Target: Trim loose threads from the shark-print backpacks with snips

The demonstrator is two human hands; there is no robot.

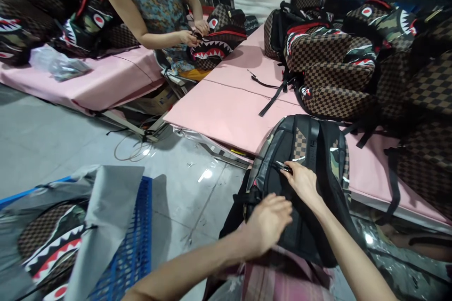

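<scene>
Lower centre of the frame: right hand point(302, 182) pinches the zipper pull point(283, 166) at its fingertips; left hand point(267, 222) presses flat, open, on the backpack point(310, 150) below.

Backpack point(300, 183) on my lap, against pink table point(229, 108). My left hand point(266, 223) presses its back panel; right hand point(303, 183) pinches the zipper pull point(282, 166).

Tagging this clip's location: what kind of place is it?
Likely a bag workshop or packing floor: a pile of matching shark-mouth backpacks on pink-covered worktables, a co-worker handling another, more in a blue crate.
</scene>
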